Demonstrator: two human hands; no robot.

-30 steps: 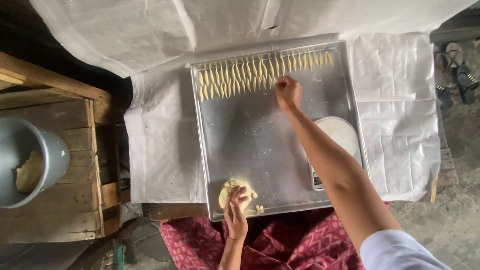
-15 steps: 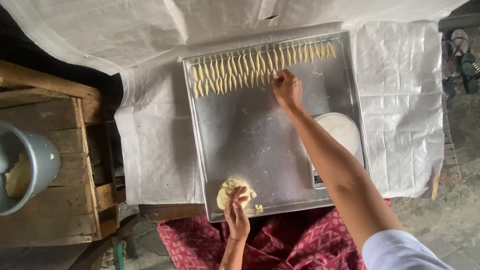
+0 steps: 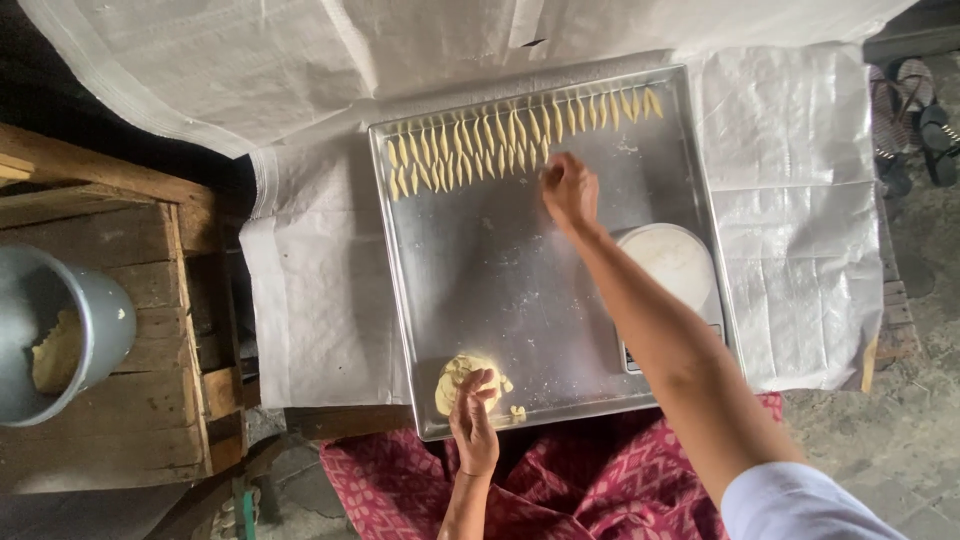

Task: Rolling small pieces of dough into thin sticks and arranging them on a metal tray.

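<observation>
A square metal tray [image 3: 500,270] lies on white sheeting. Two rows of several thin yellow dough strips [image 3: 500,135] run along its far edge. My right hand [image 3: 568,188] reaches out to the second row, fingertips at the end of that row, fingers pinched downward; whether a strip is in them I cannot tell. My left hand [image 3: 473,420] rests on a lump of yellow dough [image 3: 458,378] at the tray's near edge, fingers pressing into it. Small dough bits [image 3: 517,410] lie beside the lump.
A white round dish [image 3: 675,262] sits on a small scale at the tray's right side. A grey bucket holding dough [image 3: 55,345] stands on a wooden crate [image 3: 150,330] at left. Sandals [image 3: 915,115] lie at far right. Red patterned cloth [image 3: 580,480] covers my lap.
My right hand has stayed at the second row's end, shifting slightly along it. My left hand remains on the dough lump. The camera view drifted a little.
</observation>
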